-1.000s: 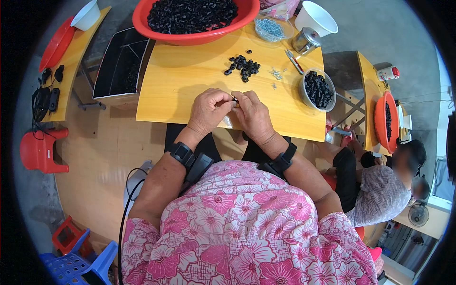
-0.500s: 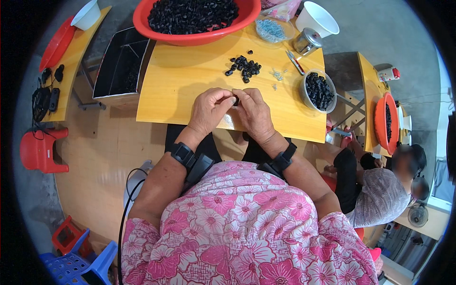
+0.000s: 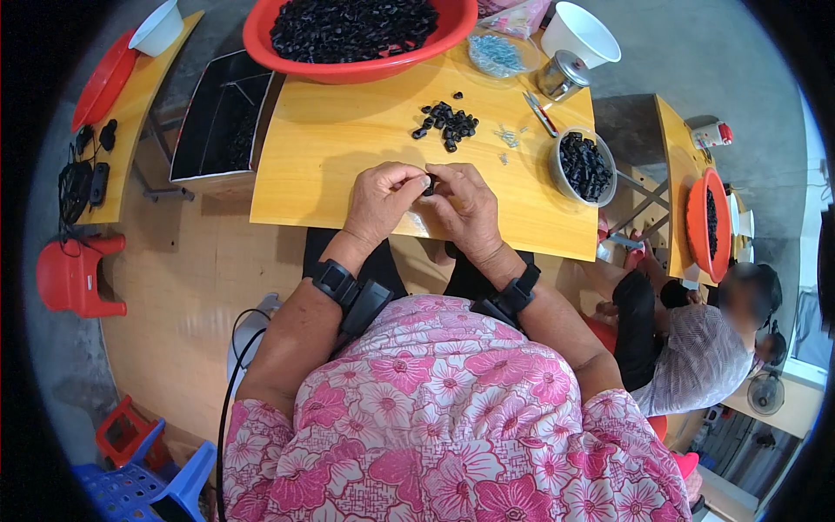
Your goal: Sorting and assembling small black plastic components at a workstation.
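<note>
Over the near edge of the yellow table (image 3: 313, 196), my left hand (image 3: 383, 198) and my right hand (image 3: 468, 207) meet at the fingertips. Pinched between them is a small black plastic part (image 3: 430, 184), mostly covered by fingers. Just beyond my hands lies a loose pile of similar black parts (image 3: 450, 124). To its right are a few small pale screw-like pieces (image 3: 507, 137). A clear round tub (image 3: 557, 174) filled with black parts stands at the table's right edge.
A large red basin (image 3: 348, 73) heaped with black parts occupies the far side. Small snips (image 3: 541, 114), a metal canister (image 3: 564, 75), a bowl of bluish screw-like pieces (image 3: 497, 54) and a white bowl (image 3: 581, 35) sit far right. Another person (image 3: 696, 357) sits at right.
My right fingers have shifted slightly around the black part, with the thumb now lower and more visible. My left hand has barely moved. The person at right has moved a little.
</note>
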### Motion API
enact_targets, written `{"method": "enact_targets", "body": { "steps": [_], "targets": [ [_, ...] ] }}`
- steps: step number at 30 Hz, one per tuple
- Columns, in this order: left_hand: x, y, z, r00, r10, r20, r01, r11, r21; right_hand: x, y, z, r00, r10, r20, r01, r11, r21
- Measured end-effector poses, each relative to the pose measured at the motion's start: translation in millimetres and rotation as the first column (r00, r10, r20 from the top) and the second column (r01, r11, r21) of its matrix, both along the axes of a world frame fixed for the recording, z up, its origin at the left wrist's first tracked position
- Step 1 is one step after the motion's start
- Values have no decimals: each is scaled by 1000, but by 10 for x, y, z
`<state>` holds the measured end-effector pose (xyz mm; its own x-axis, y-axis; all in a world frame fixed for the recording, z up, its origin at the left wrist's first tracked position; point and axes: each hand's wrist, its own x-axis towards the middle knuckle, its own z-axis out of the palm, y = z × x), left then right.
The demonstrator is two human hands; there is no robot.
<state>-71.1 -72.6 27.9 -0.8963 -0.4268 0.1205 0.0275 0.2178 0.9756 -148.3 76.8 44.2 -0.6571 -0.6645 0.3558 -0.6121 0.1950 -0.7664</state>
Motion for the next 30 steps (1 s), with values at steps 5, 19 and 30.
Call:
{"method": "enact_targets", "body": {
  "steps": [5,19,30],
  "targets": [
    [-2,-1,10,1000,1,-4,-1,1000,-2,-14,11,-37,999,14,52,-13,1000,-24],
    [17,-4,62,984,-172,-40,166,979,-114,-70,88,-63,993,102,53,-103,994,19],
    [34,-10,60,988,-155,-13,155,986,65,-88,113,-97,987,146,72,-148,988,32]
  ]
}}
